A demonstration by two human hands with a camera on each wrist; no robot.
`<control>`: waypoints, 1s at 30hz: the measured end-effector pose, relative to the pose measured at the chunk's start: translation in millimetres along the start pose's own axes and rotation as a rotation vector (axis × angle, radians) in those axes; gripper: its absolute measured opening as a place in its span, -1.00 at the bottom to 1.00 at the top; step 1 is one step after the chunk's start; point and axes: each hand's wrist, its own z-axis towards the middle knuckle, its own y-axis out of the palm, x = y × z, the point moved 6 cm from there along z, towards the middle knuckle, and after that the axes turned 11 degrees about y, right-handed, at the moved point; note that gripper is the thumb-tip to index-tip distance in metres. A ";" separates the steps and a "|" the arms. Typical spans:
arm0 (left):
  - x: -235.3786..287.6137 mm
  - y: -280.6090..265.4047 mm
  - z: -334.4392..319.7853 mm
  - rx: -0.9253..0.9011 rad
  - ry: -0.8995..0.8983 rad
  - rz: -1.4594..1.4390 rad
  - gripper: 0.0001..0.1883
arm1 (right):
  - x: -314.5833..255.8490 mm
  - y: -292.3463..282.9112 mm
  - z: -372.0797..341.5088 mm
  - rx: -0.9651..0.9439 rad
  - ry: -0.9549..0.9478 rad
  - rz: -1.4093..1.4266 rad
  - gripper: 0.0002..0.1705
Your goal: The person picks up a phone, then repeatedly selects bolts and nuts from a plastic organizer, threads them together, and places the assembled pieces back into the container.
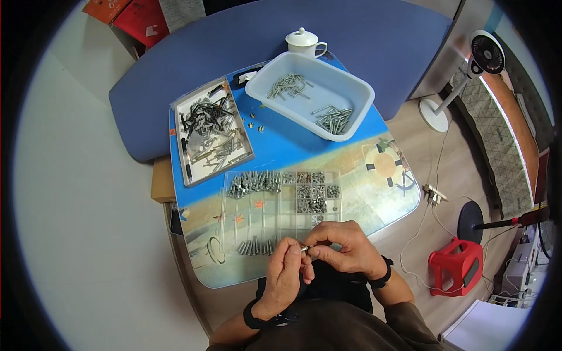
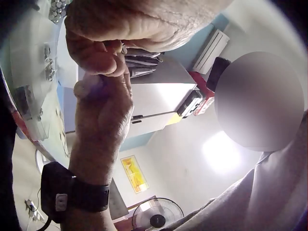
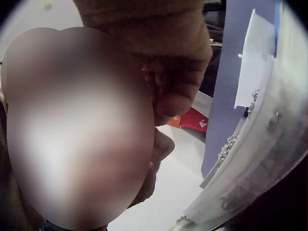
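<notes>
Both hands meet just off the table's front edge in the head view. The left hand (image 1: 284, 277) pinches one end of a small metal piece (image 1: 304, 248), and the right hand (image 1: 345, 248) pinches its other end with thumb and forefinger. Fingers cover most of the piece, so its exact form cannot be told. Directly beyond the hands lies a clear compartment box (image 1: 287, 202); bolts (image 1: 254, 182) fill its upper left, shorter bolts (image 1: 256, 247) its lower left, nuts and washers (image 1: 316, 192) its right cells. In the left wrist view the fingers (image 2: 98, 57) of both hands nearly touch.
A white tray (image 1: 250, 143) of mixed screws stands at the back left, and a pale blue tub (image 1: 310, 120) with two heaps of screws at the back right. Behind it is a lidded white cup (image 1: 302, 42). A red stool (image 1: 456, 266) stands on the floor at right.
</notes>
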 end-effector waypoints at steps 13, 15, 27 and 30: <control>17.8 -0.9 10.2 -0.067 0.086 -0.363 -0.79 | 24.3 -53.3 70.7 0.184 -0.018 -0.757 -0.81; 16.2 -4.1 10.9 -0.083 0.070 -0.413 -0.79 | 31.9 -53.8 75.7 0.172 -0.007 -0.783 -0.81; 17.3 -12.7 9.0 -0.076 0.088 -0.350 -0.78 | 27.2 -51.8 71.0 0.138 -0.007 -0.798 -0.72; 21.7 -13.0 4.8 -0.049 0.149 -0.207 -0.78 | -6.9 -40.2 49.7 0.018 -0.094 -0.500 -0.71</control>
